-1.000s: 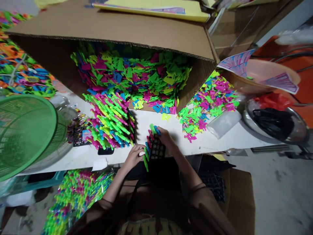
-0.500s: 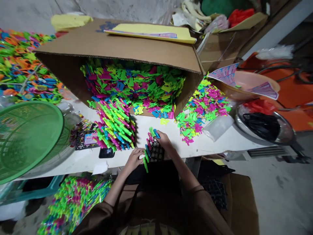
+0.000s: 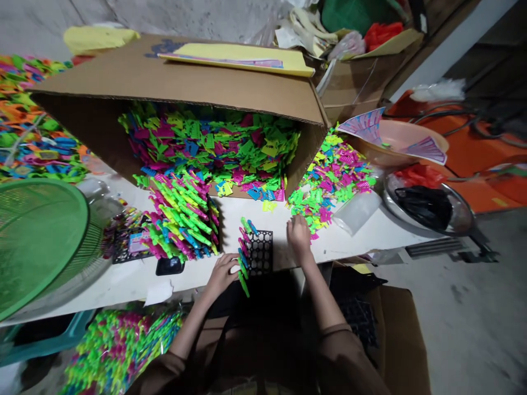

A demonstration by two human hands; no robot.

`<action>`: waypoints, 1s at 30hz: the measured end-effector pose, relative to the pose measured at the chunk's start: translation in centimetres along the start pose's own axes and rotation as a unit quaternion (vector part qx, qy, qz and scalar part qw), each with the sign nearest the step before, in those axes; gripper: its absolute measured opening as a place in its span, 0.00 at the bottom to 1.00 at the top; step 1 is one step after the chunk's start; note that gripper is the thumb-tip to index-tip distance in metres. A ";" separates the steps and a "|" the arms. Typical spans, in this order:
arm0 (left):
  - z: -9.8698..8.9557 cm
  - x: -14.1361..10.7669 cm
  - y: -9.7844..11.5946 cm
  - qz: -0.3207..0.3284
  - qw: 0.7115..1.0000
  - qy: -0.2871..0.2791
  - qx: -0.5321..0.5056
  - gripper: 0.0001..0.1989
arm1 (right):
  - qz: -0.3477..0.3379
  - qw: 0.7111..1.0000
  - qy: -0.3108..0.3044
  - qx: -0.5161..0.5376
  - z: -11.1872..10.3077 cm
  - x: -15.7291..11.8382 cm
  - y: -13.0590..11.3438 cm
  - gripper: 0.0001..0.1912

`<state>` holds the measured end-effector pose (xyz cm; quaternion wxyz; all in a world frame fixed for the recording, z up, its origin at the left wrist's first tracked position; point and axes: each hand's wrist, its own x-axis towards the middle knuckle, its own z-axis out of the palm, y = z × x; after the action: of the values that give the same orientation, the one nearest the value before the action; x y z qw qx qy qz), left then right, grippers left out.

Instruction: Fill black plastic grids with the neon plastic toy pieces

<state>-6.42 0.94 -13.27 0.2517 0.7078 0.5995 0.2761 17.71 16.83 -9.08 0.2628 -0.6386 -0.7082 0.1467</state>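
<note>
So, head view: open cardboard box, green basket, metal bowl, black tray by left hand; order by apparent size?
1. open cardboard box
2. green basket, cut off at left
3. metal bowl
4. black tray

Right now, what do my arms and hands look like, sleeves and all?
Your left hand and right hand are bare. The sleeves look plain and dark brown, loosely cut, ending around the elbows and leaving the forearms uncovered.
</note>
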 end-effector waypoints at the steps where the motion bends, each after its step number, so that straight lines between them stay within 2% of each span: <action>1: 0.2 0.0 0.1 0.000 1.000 0.000 0.001 0.12 | 0.017 0.999 0.011 -0.040 -0.5 0.2 0.8 0.14; 4: 0.6 0.0 0.4 -0.002 1.000 0.004 0.003 0.13 | 0.034 0.994 0.013 -0.107 -1.0 0.7 2.0 0.14; 8: 0.9 -0.2 0.6 -0.007 1.000 0.012 0.005 0.14 | 0.043 0.993 -0.010 -0.105 -0.8 0.4 1.6 0.15; 10: 0.9 -0.2 0.6 -0.009 1.000 0.013 0.007 0.14 | 0.048 0.996 -0.037 -0.058 -0.8 0.1 1.1 0.17; 13: 0.8 -0.3 0.7 -0.011 1.000 0.011 0.010 0.13 | 0.094 0.990 -0.068 0.086 -1.3 0.0 0.6 0.19; 15: 0.6 -0.3 0.8 -0.013 1.000 0.008 0.011 0.13 | 0.152 0.960 -0.096 0.215 -1.8 0.2 0.7 0.18; 18: 0.5 -0.3 0.9 -0.016 1.000 0.005 0.012 0.12 | 0.219 0.869 -0.193 0.400 -2.6 0.3 0.9 0.16; 20: 0.5 -0.3 0.9 -0.019 1.000 0.004 0.013 0.11 | 0.240 0.810 -0.246 0.474 -2.6 0.0 0.6 0.17; 22: 0.5 -0.3 0.9 -0.022 1.000 0.002 0.014 0.10 | 0.254 0.787 -0.255 0.502 -2.3 -0.7 0.0 0.18; 24: 0.6 -0.3 0.9 -0.024 1.000 0.001 0.016 0.10 | 0.249 0.795 -0.231 0.503 -1.6 -1.6 -1.0 0.17; 30: 0.5 -0.4 1.0 -0.026 0.999 0.001 0.026 0.09 | 0.183 0.866 -0.159 0.438 -0.6 -3.3 -3.7 0.15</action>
<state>-5.39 0.34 -12.95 0.2395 0.6979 0.6252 0.2543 15.16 13.00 -7.14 0.3681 -0.5441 -0.4733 0.5869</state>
